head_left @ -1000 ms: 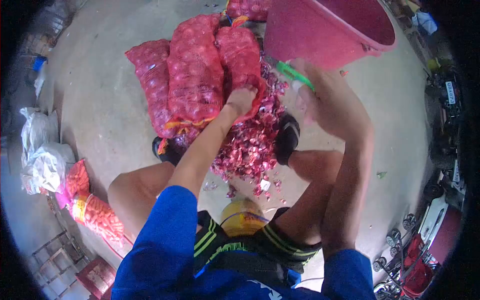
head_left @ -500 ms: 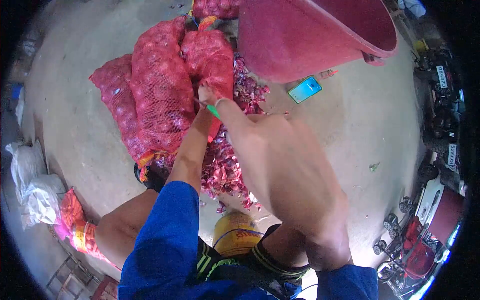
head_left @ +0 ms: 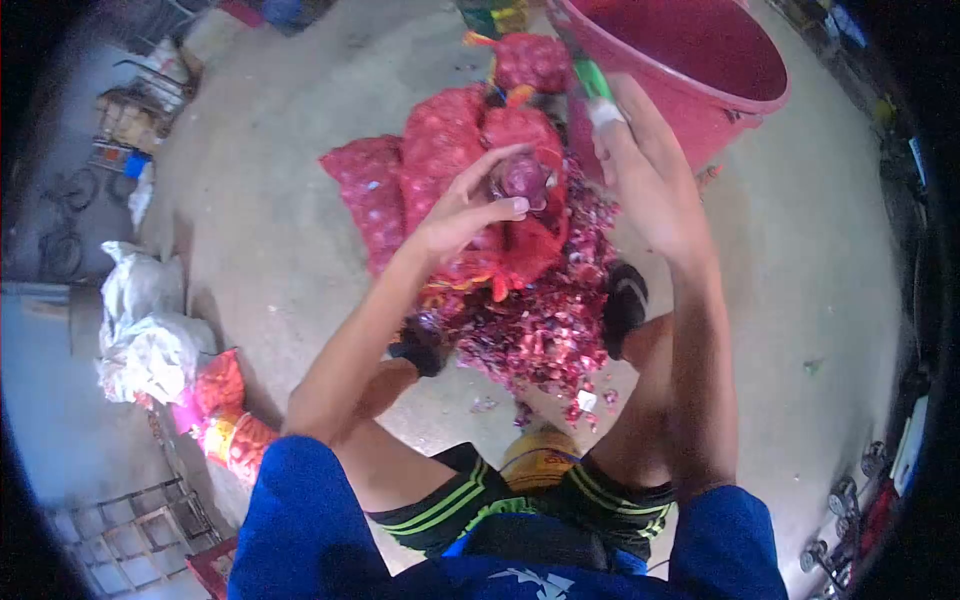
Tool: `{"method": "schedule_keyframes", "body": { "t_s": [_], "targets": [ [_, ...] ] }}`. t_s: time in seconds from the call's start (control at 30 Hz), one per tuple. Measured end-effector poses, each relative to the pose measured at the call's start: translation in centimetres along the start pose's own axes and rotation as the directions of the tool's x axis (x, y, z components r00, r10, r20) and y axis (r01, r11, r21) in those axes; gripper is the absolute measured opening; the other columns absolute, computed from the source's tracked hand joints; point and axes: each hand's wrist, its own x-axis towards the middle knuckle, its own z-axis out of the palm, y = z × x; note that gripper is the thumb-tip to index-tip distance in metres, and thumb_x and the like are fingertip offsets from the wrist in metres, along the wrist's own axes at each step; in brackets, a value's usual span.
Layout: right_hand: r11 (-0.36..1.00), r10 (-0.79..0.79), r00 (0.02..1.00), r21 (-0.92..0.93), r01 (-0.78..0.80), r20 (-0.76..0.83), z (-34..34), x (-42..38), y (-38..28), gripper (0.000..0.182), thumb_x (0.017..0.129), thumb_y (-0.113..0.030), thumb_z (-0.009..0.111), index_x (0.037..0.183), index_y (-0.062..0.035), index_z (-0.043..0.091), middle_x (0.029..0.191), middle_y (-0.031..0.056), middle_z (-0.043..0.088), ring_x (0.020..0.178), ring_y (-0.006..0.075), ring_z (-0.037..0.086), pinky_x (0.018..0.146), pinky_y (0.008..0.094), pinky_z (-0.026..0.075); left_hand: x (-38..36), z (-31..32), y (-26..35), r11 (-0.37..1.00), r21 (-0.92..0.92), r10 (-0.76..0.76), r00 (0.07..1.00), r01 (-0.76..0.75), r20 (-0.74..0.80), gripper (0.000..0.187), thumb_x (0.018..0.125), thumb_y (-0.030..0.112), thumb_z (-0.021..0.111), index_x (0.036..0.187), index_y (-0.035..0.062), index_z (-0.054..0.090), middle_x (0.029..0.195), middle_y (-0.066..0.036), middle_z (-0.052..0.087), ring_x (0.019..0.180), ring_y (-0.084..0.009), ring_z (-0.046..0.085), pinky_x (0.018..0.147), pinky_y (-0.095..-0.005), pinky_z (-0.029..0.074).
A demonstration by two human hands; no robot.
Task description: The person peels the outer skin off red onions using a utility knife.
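Observation:
A red onion (head_left: 522, 180) with loose skin is held in my left hand (head_left: 465, 212), above the mesh sacks. My right hand (head_left: 645, 170) is raised beside the pink tub (head_left: 650, 85), its fingers round a green-handled tool (head_left: 592, 80); the blade cannot be made out. Below my hands, full red mesh sacks of onions (head_left: 440, 140) lie side by side, and the nearest one to the right (head_left: 535, 245) sags. A heap of purple-red onion skins (head_left: 540, 335) spreads between my feet.
A yellow bucket (head_left: 540, 460) stands between my thighs. White sacks (head_left: 150, 350) and a smaller mesh bag of onions (head_left: 235, 430) lie at the left. A small red sack (head_left: 530, 62) sits beyond the larger ones. Strollers or wheeled items (head_left: 845, 500) stand at the right edge.
Both hands have come up from the sack and moved apart. An onion now shows in my left hand, and the green-handled tool is raised at the right. The view has shifted; the phone is out of sight.

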Motion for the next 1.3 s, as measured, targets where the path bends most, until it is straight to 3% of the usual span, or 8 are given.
{"method": "schedule_keyframes", "body": {
  "t_s": [0.07,0.3,0.37,0.63,0.83,1.0,1.07,1.3],
  "targets": [
    [0.99,0.112,0.986,0.071,-0.121,0.124,0.4,-0.4,-0.4,0.034,0.108,-0.018,0.052,0.136,-0.0003,0.055,0.103,0.0121,0.067,0.097,0.017,0.061,0.09,0.0369,0.051,-4.1,1.2,4.5,0.994,-0.036,0.098,0.994,-0.1,-0.057,0.076,0.094,0.008,0.077,0.16,0.0101,0.04,0.143,-0.011,0.061,0.127,-0.0236,0.065,0.104,-0.037,0.056],
    [0.99,-0.13,0.965,-0.023,0.139,0.229,5.6,-4.3,-2.9,0.051,0.103,-0.026,0.068,0.14,0.0056,0.054,0.126,0.0182,0.067,0.115,0.0204,0.064,0.102,0.0365,0.05,-12.6,3.8,6.0,0.897,-0.266,0.233,0.89,-0.352,-0.393,0.075,0.09,0.0,0.079,0.156,0.0065,0.044,0.148,-0.012,0.056,0.13,-0.0239,0.063,0.099,-0.0367,0.059],
    [0.985,-0.168,0.962,0.011,0.17,0.216,6.4,-4.5,-2.4,0.061,0.099,-0.03,0.073,0.143,0.0077,0.053,0.126,0.0192,0.068,0.116,0.0205,0.064,0.103,0.0366,0.05,-12.6,3.3,5.6,0.922,-0.038,0.334,0.842,-0.384,-0.423,0.075,0.087,-0.004,0.08,0.154,0.005,0.047,0.145,-0.012,0.057,0.128,-0.0219,0.063,0.1,-0.0364,0.059],
    [0.971,-0.236,0.958,0.066,0.228,0.164,6.5,-3.9,-0.8,0.064,0.095,-0.028,0.076,0.143,0.0075,0.055,0.127,0.0189,0.071,0.119,0.0239,0.067,0.105,0.0382,0.051,-12.1,3.0,5.3,0.935,0.114,0.351,0.824,-0.337,-0.444,0.076,0.073,-0.005,0.092,0.139,0.002,0.055,0.132,-0.011,0.066,0.117,-0.02,0.068,0.103,-0.0347,0.058],
    [0.86,-0.509,0.837,0.091,0.502,0.203,7.7,-4.1,-0.9,0.063,0.083,-0.024,0.088,0.133,0.0071,0.064,0.113,0.017,0.073,0.106,0.0237,0.071,0.097,0.0379,0.054,-11.8,4.6,4.9,0.905,0.351,0.344,0.902,-0.242,-0.263,0.077,0.074,-0.009,0.089,0.141,0.0011,0.052,0.134,-0.013,0.064,0.119,-0.0208,0.067,0.101,-0.0363,0.06],
    [0.975,-0.209,0.974,0.092,0.201,0.085,6.6,-3.3,-1.1,0.047,0.086,-0.018,0.089,0.122,0.0049,0.071,0.077,-0.0008,0.066,0.068,0.0037,0.055,0.062,0.0245,0.049,-10.9,5.4,4.4,0.952,0.177,0.301,0.882,-0.251,-0.364,0.092,0.077,-0.004,0.091,0.15,0.008,0.035,0.14,-0.014,0.056,0.121,-0.0216,0.065,0.102,-0.0368,0.058],
    [0.976,-0.198,0.978,0.105,0.191,0.064,5.9,-3.0,-1.1,0.045,0.086,-0.017,0.089,0.122,0.0045,0.071,0.076,-0.0022,0.065,0.068,0.0031,0.054,0.062,0.0239,0.048,-10.6,5.9,4.8,0.945,-0.02,0.297,0.882,-0.327,-0.365,0.086,0.078,-0.001,0.092,0.144,0.0081,0.038,0.138,-0.014,0.058,0.12,-0.0213,0.066,0.104,-0.0378,0.057],
    [0.982,-0.185,0.981,0.028,0.187,-0.05,5.4,-2.9,-0.6,0.043,0.086,-0.018,0.089,0.119,0.0034,0.072,0.073,-0.0025,0.063,0.067,0.0036,0.052,0.061,0.0247,0.047,-10.4,6.6,5.8,0.961,-0.047,0.239,0.909,-0.271,-0.342,0.077,0.08,-0.004,0.089,0.14,0.0062,0.043,0.135,-0.013,0.06,0.122,-0.0213,0.065,0.106,-0.0384,0.056]
  ]
}}
